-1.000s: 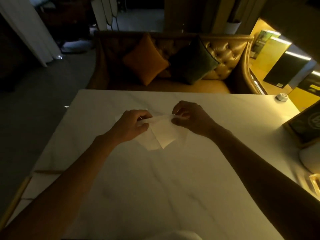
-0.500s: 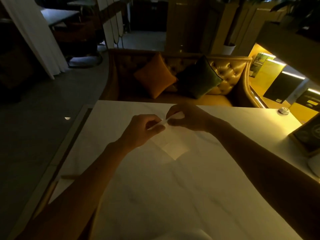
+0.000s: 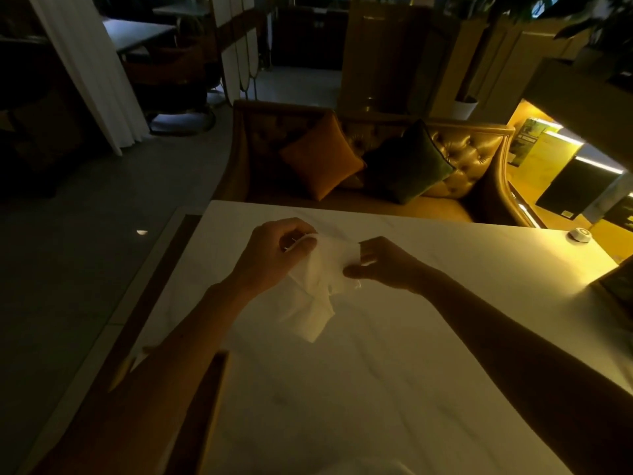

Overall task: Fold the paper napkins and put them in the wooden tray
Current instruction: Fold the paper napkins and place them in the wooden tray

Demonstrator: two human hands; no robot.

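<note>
A white paper napkin hangs loosely above the pale marble table, its lower corner drooping towards the tabletop. My left hand pinches its upper left edge. My right hand pinches its upper right edge, thumb below and fingers above. The napkin is crumpled and partly unfolded between the two hands. At the right edge, a dark object with a wooden frame is cut off by the frame; I cannot tell if it is the wooden tray.
A tufted leather sofa with an orange cushion and a green cushion stands behind the table's far edge. A small round white object sits at the far right corner. The room is dim.
The napkin has been lifted off the table and has opened from a flat fold into a loose hanging shape. Both hands have moved apart. The camera has tilted upward.
</note>
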